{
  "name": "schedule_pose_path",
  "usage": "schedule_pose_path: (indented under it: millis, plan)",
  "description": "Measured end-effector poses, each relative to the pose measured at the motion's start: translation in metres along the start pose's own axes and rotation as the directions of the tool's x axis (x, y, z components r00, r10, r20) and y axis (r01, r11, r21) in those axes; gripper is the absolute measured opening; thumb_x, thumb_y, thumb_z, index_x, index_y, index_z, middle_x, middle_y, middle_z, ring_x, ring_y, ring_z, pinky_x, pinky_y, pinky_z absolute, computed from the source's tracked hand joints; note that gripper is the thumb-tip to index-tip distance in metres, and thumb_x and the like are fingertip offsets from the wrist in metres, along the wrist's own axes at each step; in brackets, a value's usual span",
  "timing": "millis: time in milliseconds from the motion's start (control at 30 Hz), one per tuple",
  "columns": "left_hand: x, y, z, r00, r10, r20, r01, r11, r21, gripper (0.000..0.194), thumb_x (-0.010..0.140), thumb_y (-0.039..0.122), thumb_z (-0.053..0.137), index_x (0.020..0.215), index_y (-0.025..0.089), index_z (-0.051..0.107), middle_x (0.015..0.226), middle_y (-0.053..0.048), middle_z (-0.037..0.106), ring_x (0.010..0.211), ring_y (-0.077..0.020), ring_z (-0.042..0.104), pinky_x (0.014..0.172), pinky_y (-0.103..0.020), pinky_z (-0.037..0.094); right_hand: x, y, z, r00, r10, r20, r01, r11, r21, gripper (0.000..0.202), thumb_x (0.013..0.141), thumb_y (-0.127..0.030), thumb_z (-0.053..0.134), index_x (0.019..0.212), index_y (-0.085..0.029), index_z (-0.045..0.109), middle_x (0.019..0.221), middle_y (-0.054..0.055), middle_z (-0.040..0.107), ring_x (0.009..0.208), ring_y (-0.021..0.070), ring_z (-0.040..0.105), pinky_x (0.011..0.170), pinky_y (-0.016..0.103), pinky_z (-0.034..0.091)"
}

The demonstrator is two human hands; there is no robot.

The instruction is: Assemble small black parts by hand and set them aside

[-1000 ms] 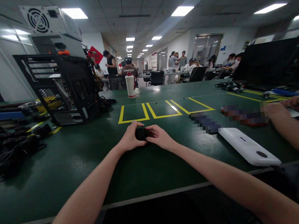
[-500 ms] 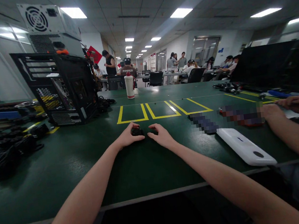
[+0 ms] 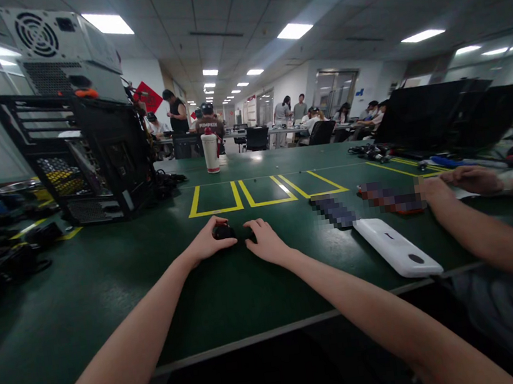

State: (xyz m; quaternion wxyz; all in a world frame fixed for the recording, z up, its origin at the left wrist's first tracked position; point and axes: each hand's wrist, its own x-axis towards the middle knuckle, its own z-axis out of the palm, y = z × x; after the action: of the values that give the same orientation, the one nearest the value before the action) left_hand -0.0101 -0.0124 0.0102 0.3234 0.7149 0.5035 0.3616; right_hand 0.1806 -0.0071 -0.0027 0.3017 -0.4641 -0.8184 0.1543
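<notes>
My left hand (image 3: 207, 241) curls its thumb and fingers round a small black object (image 3: 222, 231) on the green table; its kind is too dark to make out. Just to the right, my right hand (image 3: 265, 238) rests with fingers bent and thumb apart, facing that object. A dark patch lies between its thumb and fingers, but I cannot tell whether it is a thing or shadow. A narrow gap separates the two hands.
Yellow tape outlines (image 3: 216, 211) mark the table beyond my hands. A white cup (image 3: 210, 154) stands farther back. At left is an open computer case (image 3: 105, 155). To the right lie a white power bank-like slab (image 3: 399, 247), blurred phone-shaped items (image 3: 333, 211) and another person's arms (image 3: 472, 214).
The view has turned a little to the right, so the scene sits farther left. My hands keep nearly the same pose round the black object; the right fingers look slightly more spread.
</notes>
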Motion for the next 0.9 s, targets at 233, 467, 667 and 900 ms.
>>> schedule_pose_path:
  millis: [233, 467, 667, 900]
  plan:
    - [-0.025, 0.018, 0.008, 0.998, 0.013, 0.061, -0.011, 0.999, -0.032, 0.057, 0.059, 0.041, 0.065, 0.107, 0.02, 0.041, 0.106, -0.006, 0.049, 0.087, -0.0196, 0.054, 0.077, -0.036, 0.044, -0.014, -0.006, -0.005, 0.998, -0.018, 0.06, 0.01, 0.991, 0.13, 0.045, 0.069, -0.028, 0.058, 0.11, -0.018, 0.045, 0.109, 0.009, 0.043, 0.098, 0.0204, 0.05, 0.084, 0.038, 0.042]
    - [-0.078, 0.042, 0.027, 0.99, 0.035, 0.136, -0.029, 0.999, -0.04, 0.056, 0.062, 0.039, 0.063, 0.109, 0.023, 0.037, 0.103, -0.004, 0.05, 0.084, -0.0184, 0.055, 0.075, -0.033, 0.045, -0.088, -0.041, -0.029, 0.988, -0.104, 0.114, 0.089, 0.987, 0.134, 0.045, 0.07, -0.028, 0.058, 0.112, -0.021, 0.045, 0.115, 0.009, 0.043, 0.106, 0.0225, 0.045, 0.093, 0.041, 0.036]
    - [-0.114, 0.054, 0.034, 0.996, 0.009, 0.091, -0.008, 1.0, -0.012, 0.056, 0.063, 0.036, 0.063, 0.111, 0.024, 0.037, 0.105, -0.004, 0.052, 0.095, -0.0202, 0.052, 0.083, -0.034, 0.042, -0.13, -0.05, -0.039, 0.999, 0.015, 0.041, -0.022, 0.982, 0.186, 0.041, 0.075, -0.015, 0.046, 0.113, -0.028, 0.047, 0.119, 0.006, 0.044, 0.111, 0.0225, 0.044, 0.097, 0.044, 0.034]
    - [-0.135, 0.06, 0.034, 0.993, -0.037, 0.116, 0.041, 0.999, -0.028, 0.059, 0.063, 0.03, 0.062, 0.116, 0.027, 0.037, 0.106, -0.004, 0.054, 0.095, -0.0215, 0.053, 0.083, -0.034, 0.043, -0.143, -0.069, -0.042, 0.994, -0.03, 0.109, -0.014, 0.927, 0.375, 0.058, 0.066, -0.011, 0.055, 0.118, -0.033, 0.041, 0.12, 0.004, 0.044, 0.109, 0.0204, 0.046, 0.095, 0.039, 0.038]
